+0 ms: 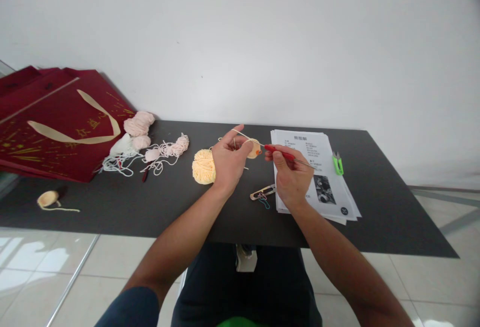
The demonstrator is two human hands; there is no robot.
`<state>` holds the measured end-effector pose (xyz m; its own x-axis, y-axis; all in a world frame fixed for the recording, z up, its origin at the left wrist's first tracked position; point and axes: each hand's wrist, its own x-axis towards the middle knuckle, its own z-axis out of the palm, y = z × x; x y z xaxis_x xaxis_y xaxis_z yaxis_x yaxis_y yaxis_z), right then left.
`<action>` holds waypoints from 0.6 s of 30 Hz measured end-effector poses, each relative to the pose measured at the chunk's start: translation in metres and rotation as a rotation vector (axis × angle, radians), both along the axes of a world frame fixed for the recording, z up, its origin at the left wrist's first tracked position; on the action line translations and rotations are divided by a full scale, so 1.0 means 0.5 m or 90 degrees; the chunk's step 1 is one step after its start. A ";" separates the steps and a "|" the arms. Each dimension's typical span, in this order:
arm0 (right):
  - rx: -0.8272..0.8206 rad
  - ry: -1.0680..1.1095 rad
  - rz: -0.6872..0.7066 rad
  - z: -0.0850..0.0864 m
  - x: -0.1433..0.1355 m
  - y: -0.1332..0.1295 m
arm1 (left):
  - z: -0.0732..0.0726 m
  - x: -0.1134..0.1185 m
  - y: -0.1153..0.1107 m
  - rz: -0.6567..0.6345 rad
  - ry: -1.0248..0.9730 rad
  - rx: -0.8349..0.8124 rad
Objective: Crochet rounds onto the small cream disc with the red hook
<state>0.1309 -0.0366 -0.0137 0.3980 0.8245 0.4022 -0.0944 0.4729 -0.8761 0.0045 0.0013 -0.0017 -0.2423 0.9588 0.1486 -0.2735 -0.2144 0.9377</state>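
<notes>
My left hand (233,159) pinches a small pale yellow crochet piece (255,149), with a strand of yarn running over its raised index finger. An orange spot, perhaps a stitch marker, shows on the piece's right edge. In my right hand (292,177) is a crochet hook (280,153) with a red handle, its metal tip reaching left to the piece. Just left of my left hand lies a yellow yarn ball (203,167), partly covered by that hand. Below and between the hands rest thread snips (262,192) with stitch markers (265,202) beside them.
Printed sheets (330,197) lie under my right hand, with green snips (337,163) on their right edge. Dark red gift bags (67,127) stand at the left. Near them are pink yarn balls (138,124), tangled yarn (176,147) and a small crocheted cup shape (48,198).
</notes>
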 end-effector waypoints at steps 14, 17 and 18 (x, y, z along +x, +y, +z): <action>-0.015 0.078 0.022 -0.003 0.014 0.019 | 0.014 -0.001 -0.016 0.069 0.215 0.089; -0.028 0.103 0.018 0.005 0.021 0.026 | 0.015 0.001 -0.018 0.028 0.220 0.100; -0.039 0.119 0.024 0.009 0.024 0.028 | 0.016 0.000 -0.018 0.004 0.211 0.103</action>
<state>0.1431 -0.0225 -0.0094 0.4300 0.8606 0.2728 -0.2744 0.4124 -0.8687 0.0047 -0.0076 0.0062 -0.1617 0.9149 0.3698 0.0406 -0.3682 0.9288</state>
